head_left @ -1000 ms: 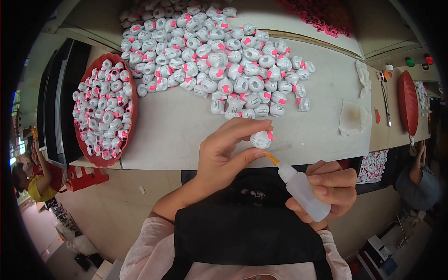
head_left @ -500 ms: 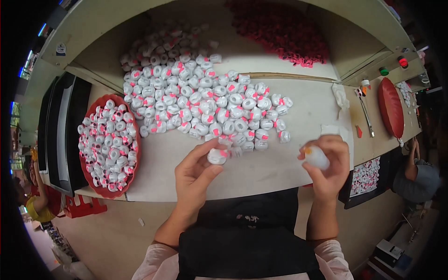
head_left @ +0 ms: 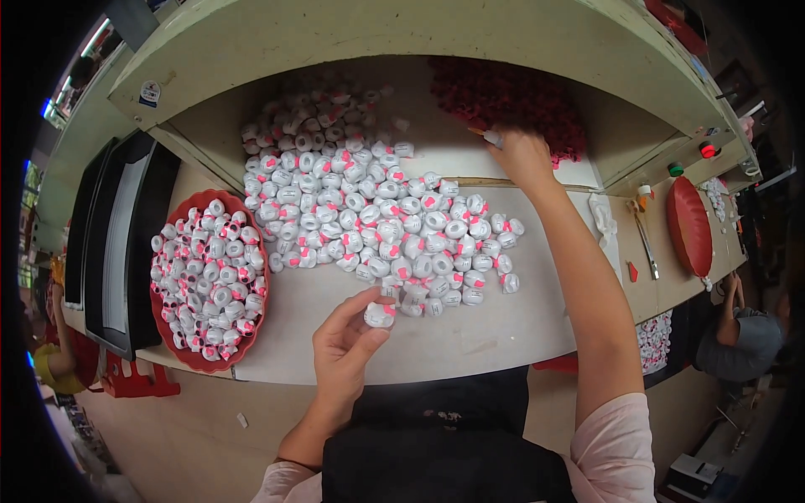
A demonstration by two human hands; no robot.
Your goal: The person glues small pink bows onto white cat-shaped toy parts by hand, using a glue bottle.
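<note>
Since half a second ago, right hand [head_left: 520, 155] has left the worktop [head_left: 503, 327] edge, reaching to the red pile [head_left: 511, 105] at the back, fingers closed on a small bottle. Left hand [head_left: 344, 352] pinches one white piece [head_left: 380, 315]. One red tray [head_left: 205, 281]; white pieces too many to count.

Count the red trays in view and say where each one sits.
2. One red tray, heaped with small white-and-pink pieces, sits at the table's left end. The other red tray sits at the right end, seen almost edge-on, so its contents cannot be told.
</note>
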